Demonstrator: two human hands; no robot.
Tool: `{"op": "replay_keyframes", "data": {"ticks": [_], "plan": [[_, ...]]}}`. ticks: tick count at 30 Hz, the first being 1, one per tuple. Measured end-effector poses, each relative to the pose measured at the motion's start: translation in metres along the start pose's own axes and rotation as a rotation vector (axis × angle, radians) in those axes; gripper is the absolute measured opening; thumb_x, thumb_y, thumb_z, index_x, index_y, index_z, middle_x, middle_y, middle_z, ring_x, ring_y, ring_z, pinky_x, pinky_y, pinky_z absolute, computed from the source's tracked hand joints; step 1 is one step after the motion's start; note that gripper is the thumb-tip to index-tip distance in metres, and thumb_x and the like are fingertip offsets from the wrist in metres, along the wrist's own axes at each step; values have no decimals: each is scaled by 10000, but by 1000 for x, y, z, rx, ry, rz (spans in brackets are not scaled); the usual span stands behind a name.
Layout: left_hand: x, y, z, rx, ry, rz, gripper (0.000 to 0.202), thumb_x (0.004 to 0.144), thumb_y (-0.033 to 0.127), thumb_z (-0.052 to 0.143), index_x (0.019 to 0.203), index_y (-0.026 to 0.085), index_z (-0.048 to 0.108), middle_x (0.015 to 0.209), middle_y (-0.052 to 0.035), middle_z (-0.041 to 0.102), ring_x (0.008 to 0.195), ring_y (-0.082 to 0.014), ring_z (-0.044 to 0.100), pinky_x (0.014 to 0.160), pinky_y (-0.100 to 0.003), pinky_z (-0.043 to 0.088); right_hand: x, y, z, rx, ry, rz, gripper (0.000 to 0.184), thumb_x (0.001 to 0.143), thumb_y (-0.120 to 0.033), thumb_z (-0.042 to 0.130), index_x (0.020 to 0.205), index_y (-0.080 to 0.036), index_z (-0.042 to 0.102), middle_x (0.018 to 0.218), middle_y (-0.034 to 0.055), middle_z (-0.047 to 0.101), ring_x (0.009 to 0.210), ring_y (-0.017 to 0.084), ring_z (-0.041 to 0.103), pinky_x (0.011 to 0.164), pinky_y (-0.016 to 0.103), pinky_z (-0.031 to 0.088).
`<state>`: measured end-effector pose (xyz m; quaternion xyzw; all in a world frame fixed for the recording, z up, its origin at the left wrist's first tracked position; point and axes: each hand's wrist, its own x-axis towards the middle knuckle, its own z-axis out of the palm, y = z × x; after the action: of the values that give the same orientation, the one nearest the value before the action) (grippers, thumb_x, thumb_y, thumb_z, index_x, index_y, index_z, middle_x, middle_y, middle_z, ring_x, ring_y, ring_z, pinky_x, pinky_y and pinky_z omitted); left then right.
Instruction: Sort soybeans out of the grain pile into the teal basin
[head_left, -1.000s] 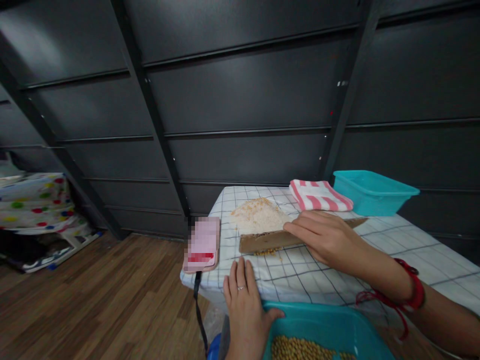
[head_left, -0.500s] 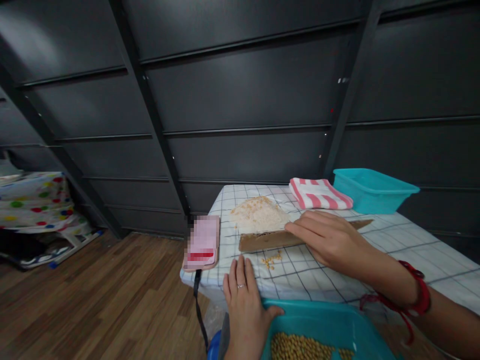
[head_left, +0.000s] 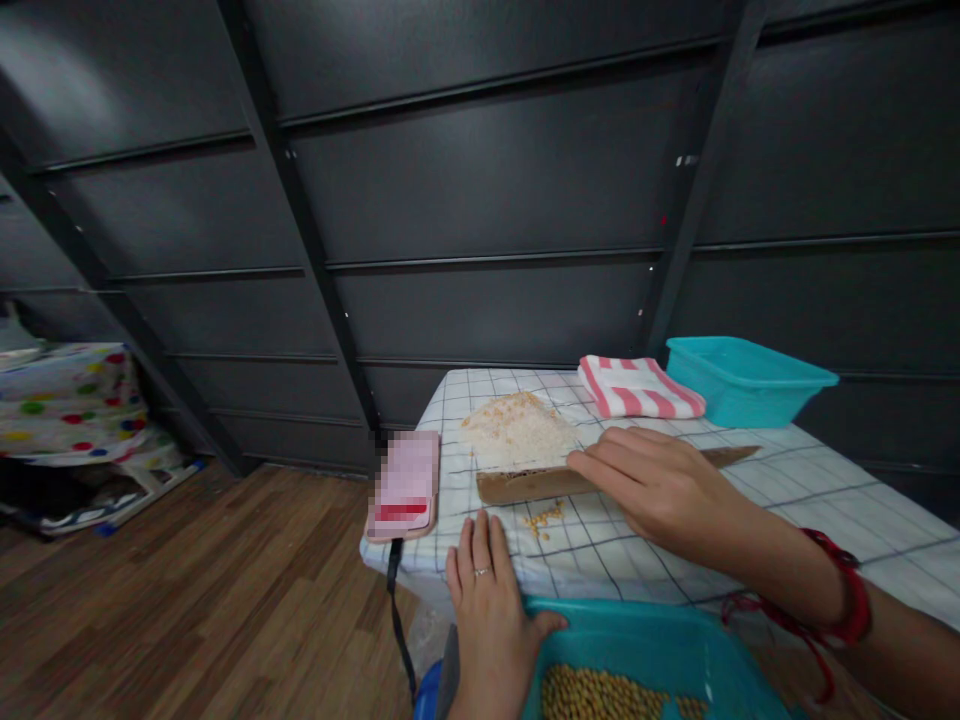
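Observation:
My right hand is closed on a long strip of brown cardboard, which stands on edge on the tablecloth. Just behind the strip's left part lies a heap of white grains, with yellow beans mixed in, mostly at its top and left. A few loose yellow beans are on the near side of the strip. My left hand has its fingers stretched out over the table's front edge, its thumb over the rim of a teal plastic basin. Beans lie in that basin, partly cut off by the frame.
A folded pink-and-white striped towel and another teal basin stand at the back of the checked tablecloth. A pink phone with a black strap lies at the left edge. Dark wall panels rise behind the table.
My right hand has tilted slightly with the cardboard strip, whose far right end reaches a little further right and lower. The left hand, heap and loose beans look unmoved.

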<state>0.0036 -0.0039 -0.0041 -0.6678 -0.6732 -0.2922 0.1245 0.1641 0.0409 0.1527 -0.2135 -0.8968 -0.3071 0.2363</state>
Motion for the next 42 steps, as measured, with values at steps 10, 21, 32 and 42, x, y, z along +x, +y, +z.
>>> {"op": "replay_keyframes", "data": {"ticks": [10, 21, 32, 42], "plan": [[0, 1, -1, 4, -12, -12, 957, 455, 331, 716, 1248, 113, 228, 1238, -172, 416, 1171, -324, 314, 938, -520, 275, -2, -1, 4, -38, -2, -22, 261, 815, -57, 329, 879, -99, 578, 673, 59, 533, 636, 143, 445, 579, 283, 371], [2, 0, 0, 4, -14, -5, 993, 439, 342, 728, 1251, 110, 205, 1234, -168, 418, 1161, -329, 321, 926, -534, 285, -16, 3, -3, 29, -7, -2, 270, 802, -48, 318, 884, -109, 567, 705, 72, 563, 665, 147, 482, 585, 285, 397], [2, -3, 2, -13, -11, 1, 1012, 448, 370, 717, 1267, 104, 183, 1245, -179, 408, 1175, -341, 297, 929, -557, 270, -30, 7, -11, 8, 51, 25, 323, 742, 16, 303, 868, -138, 558, 702, 55, 584, 679, 143, 515, 559, 273, 403], [3, -2, 1, 25, -14, 11, 1017, 399, 394, 745, 1230, 67, 260, 1218, -193, 434, 1156, -347, 318, 927, -542, 283, -27, 3, -14, 11, 13, 25, 295, 775, 1, 314, 842, -136, 568, 698, 70, 587, 634, 143, 500, 532, 279, 384]]}}
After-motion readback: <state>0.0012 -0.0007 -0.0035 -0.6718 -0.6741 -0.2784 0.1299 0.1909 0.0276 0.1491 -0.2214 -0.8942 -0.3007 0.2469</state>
